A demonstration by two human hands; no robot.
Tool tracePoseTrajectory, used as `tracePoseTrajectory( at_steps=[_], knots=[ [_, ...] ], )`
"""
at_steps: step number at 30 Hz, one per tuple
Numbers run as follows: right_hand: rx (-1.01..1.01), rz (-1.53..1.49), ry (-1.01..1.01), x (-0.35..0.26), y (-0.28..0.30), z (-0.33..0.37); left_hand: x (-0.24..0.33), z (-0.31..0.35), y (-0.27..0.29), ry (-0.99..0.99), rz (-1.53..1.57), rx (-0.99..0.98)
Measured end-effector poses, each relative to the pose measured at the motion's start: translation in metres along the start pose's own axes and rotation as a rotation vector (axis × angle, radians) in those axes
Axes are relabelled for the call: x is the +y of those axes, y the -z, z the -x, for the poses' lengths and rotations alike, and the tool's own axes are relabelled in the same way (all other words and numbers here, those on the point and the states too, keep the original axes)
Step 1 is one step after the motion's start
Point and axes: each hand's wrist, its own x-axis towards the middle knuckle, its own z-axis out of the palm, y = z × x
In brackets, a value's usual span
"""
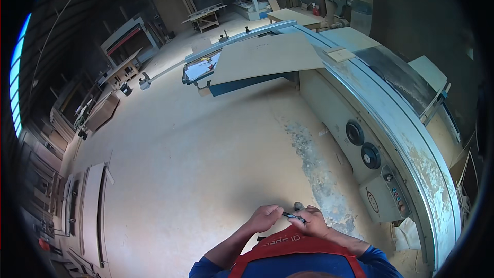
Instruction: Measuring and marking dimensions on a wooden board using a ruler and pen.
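Close to my body, in front of the red apron (pixel 285 243), my hands meet over a slim dark pen-like thing (pixel 294 217) with light markings. Its exact kind is too small to make out. My left hand (pixel 265 218) is closed, pinching the thing's left end. Around the other end, my right hand (pixel 314 222) is closed too, its thumb lying along it. Part of the thing is hidden by the fingers.
A long panel saw (pixel 381 90) curves along the right, with dials and buttons on its side. One large board (pixel 267 59) lies across its sliding table; papers (pixel 200 70) and small tools rest beside it. Long panels (pixel 92 211) lie on the floor at left.
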Motion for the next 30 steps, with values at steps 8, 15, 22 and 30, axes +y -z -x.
tracePoseTrajectory(
  at_steps=[8, 15, 22, 30],
  knots=[
    [-0.488, 0.163, 0.257, 0.083, 0.011, -0.176, 0.015, -0.083, 0.064, 0.218, 0.214, 0.223],
    [-0.889, 0.308, -0.382, 0.168, -0.035, -0.25, -0.003, -0.177, 0.104, 0.367, -0.138, 0.222],
    [-0.544, 0.207, -0.816, 0.289, -0.037, -0.384, -0.014, -0.323, 0.264, 0.335, -0.362, 0.096],
    [-0.014, -0.354, -1.072, 0.334, -0.024, -0.492, 0.03, -0.446, 0.355, 0.222, -0.361, 0.107]
  ],
)
